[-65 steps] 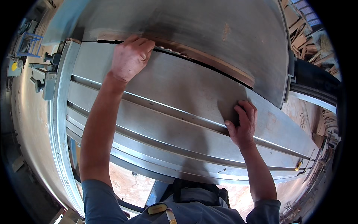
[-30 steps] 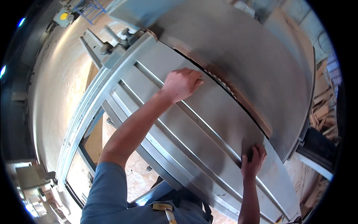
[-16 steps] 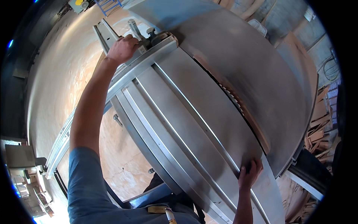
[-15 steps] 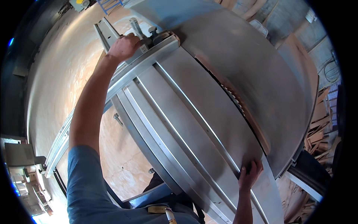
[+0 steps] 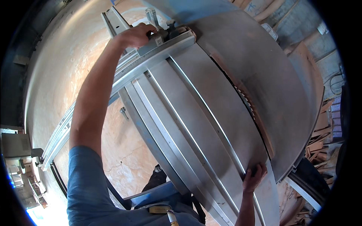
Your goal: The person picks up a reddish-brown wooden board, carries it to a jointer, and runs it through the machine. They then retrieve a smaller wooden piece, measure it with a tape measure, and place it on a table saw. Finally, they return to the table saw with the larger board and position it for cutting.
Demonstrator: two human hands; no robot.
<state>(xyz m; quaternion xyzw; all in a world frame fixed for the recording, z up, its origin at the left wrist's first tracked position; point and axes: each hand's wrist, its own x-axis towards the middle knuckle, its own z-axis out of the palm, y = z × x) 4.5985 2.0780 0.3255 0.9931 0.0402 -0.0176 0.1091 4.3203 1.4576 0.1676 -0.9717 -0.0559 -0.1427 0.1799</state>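
My left arm stretches far out to the crosscut fence (image 5: 154,64) on a sliding table saw. At its far end my left hand (image 5: 136,36) is closed over the fence beside a black knob (image 5: 171,24) and a metal upright; its fingertips are partly hidden. My right hand (image 5: 255,177) rests on the grey sliding table (image 5: 196,94), fingers spread and lightly bent, near the front end of the blade slot. The toothed saw blade (image 5: 247,100) stands up from that slot, beyond my right hand. No workpiece lies on the table.
A wide fixed saw table (image 5: 279,75) spreads to the right of the blade. Wood offcuts (image 5: 320,139) are heaped on the floor at the far right. A metal rail (image 5: 58,139) runs to the left beyond my left arm. A blue frame part (image 5: 151,195) is close to my body.
The view has shifted slightly, so the saw and fence appear further right. My left hand keeps its hold on the fence. My right hand stays on the table near the slot.
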